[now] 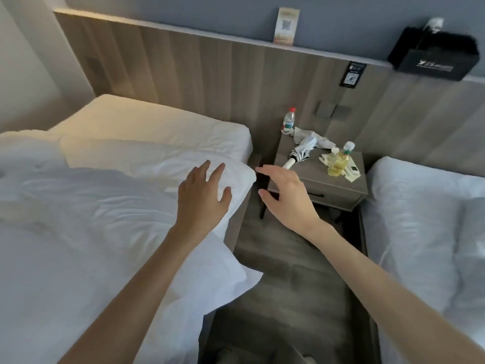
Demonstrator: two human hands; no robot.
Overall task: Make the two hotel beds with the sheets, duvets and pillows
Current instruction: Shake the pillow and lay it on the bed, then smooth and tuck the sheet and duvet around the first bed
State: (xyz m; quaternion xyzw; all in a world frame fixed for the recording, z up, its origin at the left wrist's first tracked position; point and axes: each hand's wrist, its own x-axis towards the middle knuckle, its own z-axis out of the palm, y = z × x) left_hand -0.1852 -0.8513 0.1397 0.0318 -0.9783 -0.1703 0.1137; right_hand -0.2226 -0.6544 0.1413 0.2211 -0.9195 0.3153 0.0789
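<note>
A strip of bare floor (pixel 296 285) runs up the frame's centre between the left bed (pixel 157 124) and the right bed (pixel 409 219). The bedside worktop (pixel 312 179), crowded with a water bottle (pixel 288 122), umbrella (pixel 301 151) and yellow bottle (pixel 339 161), closes its upper end. The duvet (pixel 105 206) corner overhangs it at lower left.

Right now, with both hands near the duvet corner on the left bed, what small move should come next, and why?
Probably grip the duvet corner with both hands and pull it toward the headboard. The left hand is open over the corner, the right hand open beside it, holding nothing, and the sheet beyond is uncovered.
</note>
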